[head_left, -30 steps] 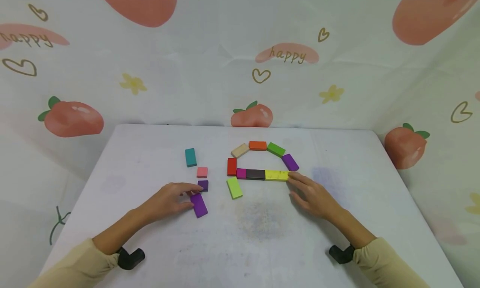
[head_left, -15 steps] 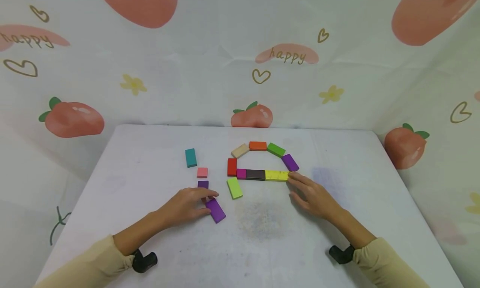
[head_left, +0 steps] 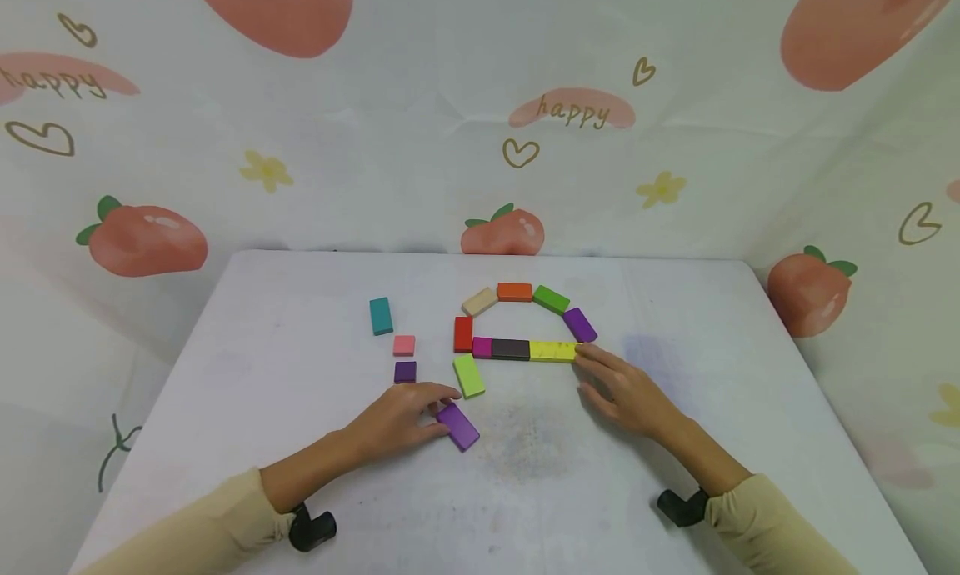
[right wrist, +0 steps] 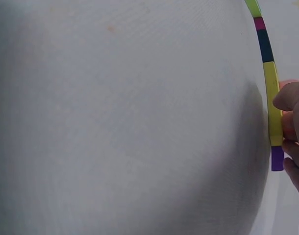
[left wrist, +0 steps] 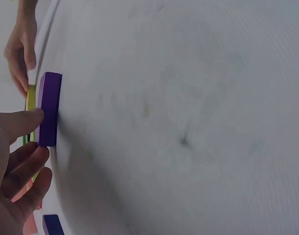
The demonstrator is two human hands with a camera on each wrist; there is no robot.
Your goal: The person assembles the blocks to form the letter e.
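I see the fingers of the left hand (head_left: pixel 408 412) pinching a purple block (head_left: pixel 459 427), parted only by the block itself, with the thumb at its side. In the left wrist view, the spare fingers are loosely bent and spread. The block lies aslant in front of the near end of a lime block (head_left: pixel 469 377); I can't tell from here whether it touches the bench (head_left: pixel 570 508).

The fingers of the right hand (head_left: pixel 626 392) are relaxed and slightly apart, not wrapped round anything, with tips resting against the right end of a yellow block (head_left: pixel 551 352).

Outward from there, I read a straight row running left from the yellow block: a black block (head_left: pixel 511 350), then a magenta square (head_left: pixel 482 347). Above the row stands an arch: a red block (head_left: pixel 463 334) at left, then a beige block (head_left: pixel 479 301), an orange block (head_left: pixel 514 292), a green block (head_left: pixel 551 299) and a violet block (head_left: pixel 581 325) at right.

Well apart on the left I have a dark purple square (head_left: pixel 405 372), a pink square (head_left: pixel 404 345) beyond it, and farther back a teal block (head_left: pixel 381 316). A fruit-printed cloth (head_left: pixel 420 167) hangs behind the bench.
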